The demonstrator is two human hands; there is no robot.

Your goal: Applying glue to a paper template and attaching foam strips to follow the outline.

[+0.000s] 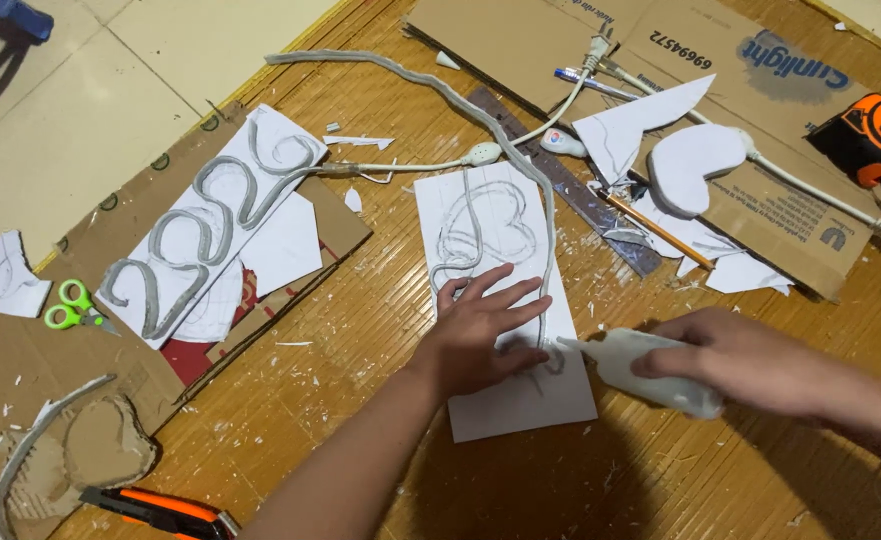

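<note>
Left hand [485, 335]: flat, fingers spread, pressing grey strip [520, 180] onto white sheet [505, 300].
Right hand [750, 365]: gripping white glue gun [640, 365], nozzle at strip.
Progress: heart outline partly laid; lower curve probably unglued.
Done: numeral sheet [215, 225] at left.

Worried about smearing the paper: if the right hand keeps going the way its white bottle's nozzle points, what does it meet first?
The right hand aims the white bottle leftward; its nozzle would probably first meet the left hand pressing the white sheet.
</note>
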